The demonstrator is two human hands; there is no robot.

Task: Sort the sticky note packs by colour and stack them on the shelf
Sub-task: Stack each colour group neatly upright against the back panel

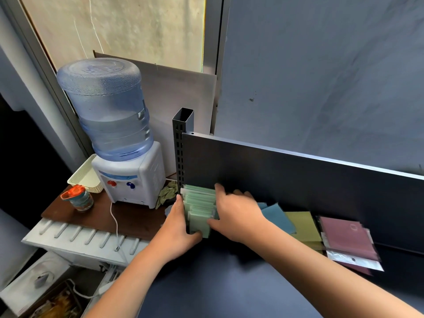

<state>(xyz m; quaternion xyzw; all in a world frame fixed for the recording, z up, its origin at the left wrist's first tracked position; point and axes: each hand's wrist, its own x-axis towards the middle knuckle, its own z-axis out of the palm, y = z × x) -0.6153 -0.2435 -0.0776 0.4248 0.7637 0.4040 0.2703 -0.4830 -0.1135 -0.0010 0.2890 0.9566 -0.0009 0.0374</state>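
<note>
One dark blue shelf (206,283) fills the lower right, with one tall back panel (298,177) behind it. Left of it, one water cooler (128,175) with one big bottle (107,106) stands on a brown counter (96,216). One cream basket (86,174) and one small jar (80,198) with an orange lid sit near the cooler.

Two hands work at the shelf's left end. The green packs (199,210) stand there in one row; they overlap too much to count. The left hand (177,228) presses its straight fingers on the row's left side, thumb at the front pack. The right hand (234,210) lies open on the row's right side.

To the right lie one blue pack (278,218), one yellow pile (305,228) and one pink pile (346,237).
</note>
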